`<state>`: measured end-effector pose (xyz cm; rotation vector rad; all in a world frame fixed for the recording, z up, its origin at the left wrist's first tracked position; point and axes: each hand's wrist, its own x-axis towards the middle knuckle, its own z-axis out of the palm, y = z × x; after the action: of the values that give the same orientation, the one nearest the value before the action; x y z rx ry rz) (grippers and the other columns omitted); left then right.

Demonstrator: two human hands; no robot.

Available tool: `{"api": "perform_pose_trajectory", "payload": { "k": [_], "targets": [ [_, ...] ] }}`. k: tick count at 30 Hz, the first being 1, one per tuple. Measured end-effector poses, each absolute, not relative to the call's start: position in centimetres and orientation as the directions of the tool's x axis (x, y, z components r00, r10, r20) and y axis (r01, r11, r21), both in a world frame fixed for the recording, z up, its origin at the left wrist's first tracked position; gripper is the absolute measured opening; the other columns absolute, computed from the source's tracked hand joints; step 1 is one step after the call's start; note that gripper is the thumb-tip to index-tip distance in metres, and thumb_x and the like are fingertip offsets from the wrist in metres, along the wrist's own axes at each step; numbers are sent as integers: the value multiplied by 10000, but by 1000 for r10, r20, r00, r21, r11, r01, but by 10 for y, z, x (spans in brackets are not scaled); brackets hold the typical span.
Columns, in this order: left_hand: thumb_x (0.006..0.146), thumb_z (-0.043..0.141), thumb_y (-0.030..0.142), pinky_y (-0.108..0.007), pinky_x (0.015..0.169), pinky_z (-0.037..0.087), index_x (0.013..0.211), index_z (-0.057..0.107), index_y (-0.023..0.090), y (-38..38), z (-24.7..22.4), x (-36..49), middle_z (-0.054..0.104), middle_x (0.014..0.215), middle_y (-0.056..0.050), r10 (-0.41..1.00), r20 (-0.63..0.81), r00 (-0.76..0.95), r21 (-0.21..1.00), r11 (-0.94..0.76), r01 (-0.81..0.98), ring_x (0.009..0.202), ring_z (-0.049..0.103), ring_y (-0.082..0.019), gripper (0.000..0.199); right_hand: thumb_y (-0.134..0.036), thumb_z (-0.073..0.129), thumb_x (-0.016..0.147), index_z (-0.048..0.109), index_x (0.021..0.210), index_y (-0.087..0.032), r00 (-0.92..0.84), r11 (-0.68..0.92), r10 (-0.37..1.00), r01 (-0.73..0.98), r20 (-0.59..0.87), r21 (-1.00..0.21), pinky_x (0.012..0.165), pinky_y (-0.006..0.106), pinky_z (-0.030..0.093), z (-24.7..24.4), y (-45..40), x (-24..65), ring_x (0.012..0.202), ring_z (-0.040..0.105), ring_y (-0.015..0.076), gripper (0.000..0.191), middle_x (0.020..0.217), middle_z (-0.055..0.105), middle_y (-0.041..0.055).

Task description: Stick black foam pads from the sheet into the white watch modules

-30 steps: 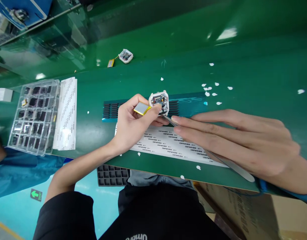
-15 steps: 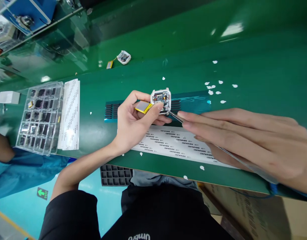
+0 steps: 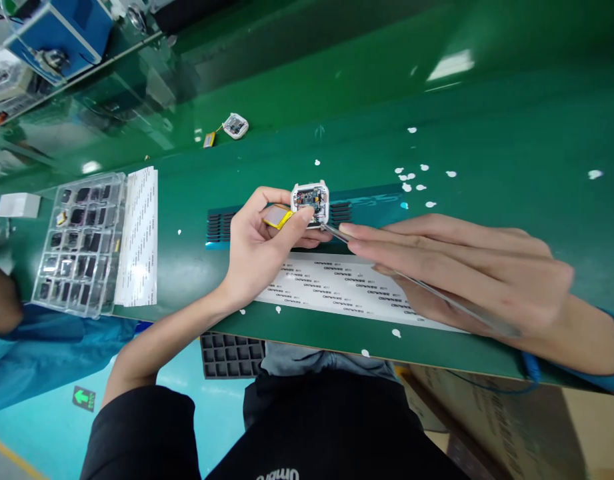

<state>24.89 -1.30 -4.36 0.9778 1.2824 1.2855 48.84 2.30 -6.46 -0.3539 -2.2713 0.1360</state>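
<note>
Between the thumb and fingers of my left hand (image 3: 261, 250) sits a white watch case (image 3: 327, 200), its open back showing a circuit board. A yellow-edged battery (image 3: 278, 216) rests against the same hand beside the case. My right hand (image 3: 467, 267) is closed around metal tweezers (image 3: 437, 297), whose tip is at the lower right corner of the case. Whether the tip touches a part inside cannot be made out. Under the hands lie a blue film strip (image 3: 377, 200) with black pieces and a white printed sheet (image 3: 331, 283).
A second white watch case (image 3: 235, 126) with a battery (image 3: 209, 140) lies farther back. At left are a clear compartment tray (image 3: 79, 243) and printed paper strips (image 3: 139, 240). Small white stickers (image 3: 421, 187) dot the table. A person's blue sleeve (image 3: 51, 347) shows at far left.
The view has shifted slightly, so the table's things appear a little farther left. My left hand still holds the watch case, and the tweezers stay at its lower corner.
</note>
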Motion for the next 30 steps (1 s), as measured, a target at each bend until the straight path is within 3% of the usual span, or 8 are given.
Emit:
{"api": "perform_pose_trajectory", "payload": {
  "k": [3,6,9,13,21,25,27,30],
  "targets": [
    [858,946,327,-269,702,724,1016,631,230,-11,-42,246,822,867,-6,986,-108,-131,989,93,-115,775,864,-211,365,-83,660,1095,569,1676,-262,-571,945,327,223,753,-241,871,307,738,-63,22,491,1119,829,214,614,1395,789,22],
    [810,987,327,-260,730,726,995,629,225,-10,-42,243,833,876,-1,990,-101,-101,987,86,-139,788,865,-198,415,-92,679,1090,453,1749,-350,-630,930,368,245,684,-275,929,315,735,-55,21,497,1189,816,215,743,1456,750,-2],
    [815,985,320,-245,736,722,974,630,216,-8,-43,242,841,870,2,991,-118,-68,977,104,-186,810,874,-198,403,-24,730,1042,363,1789,-290,-720,938,344,233,603,-257,996,342,715,-46,22,503,1312,766,229,874,1529,692,46],
    [808,993,299,-238,721,716,958,632,213,-7,-43,242,837,850,15,991,-108,-72,974,91,-207,759,864,-180,401,-2,731,1031,432,1747,-172,-726,957,288,202,625,-206,940,391,724,-45,26,504,1307,765,263,795,1505,704,120],
    [767,1013,446,-275,670,683,1045,633,224,-3,-50,241,790,781,34,997,-67,-45,991,61,-121,708,829,-183,520,-18,682,1067,539,1686,-189,-618,964,251,228,745,-137,843,374,701,-61,27,493,1124,810,237,658,1432,765,73],
    [778,975,674,-267,598,608,1197,646,243,42,-61,204,751,751,66,996,63,-67,970,-45,240,613,721,-129,685,5,693,1057,518,1705,-288,-582,959,271,233,767,-162,787,355,689,-57,29,493,1064,826,221,733,1396,786,27],
    [794,985,633,-300,718,621,1281,654,241,79,-58,163,779,870,43,982,133,-134,930,-77,360,762,748,-160,707,13,724,1029,481,1731,-299,-583,969,234,201,778,-141,772,358,705,-56,33,493,1041,837,233,806,1382,793,30],
    [950,833,548,-423,1093,590,1323,702,230,131,-46,92,823,1188,-38,893,387,-228,564,-34,825,1132,737,-243,507,47,710,1004,426,1762,-320,-580,975,213,177,787,-134,780,374,718,-57,40,492,1051,842,246,888,1387,791,39]
  ]
}}
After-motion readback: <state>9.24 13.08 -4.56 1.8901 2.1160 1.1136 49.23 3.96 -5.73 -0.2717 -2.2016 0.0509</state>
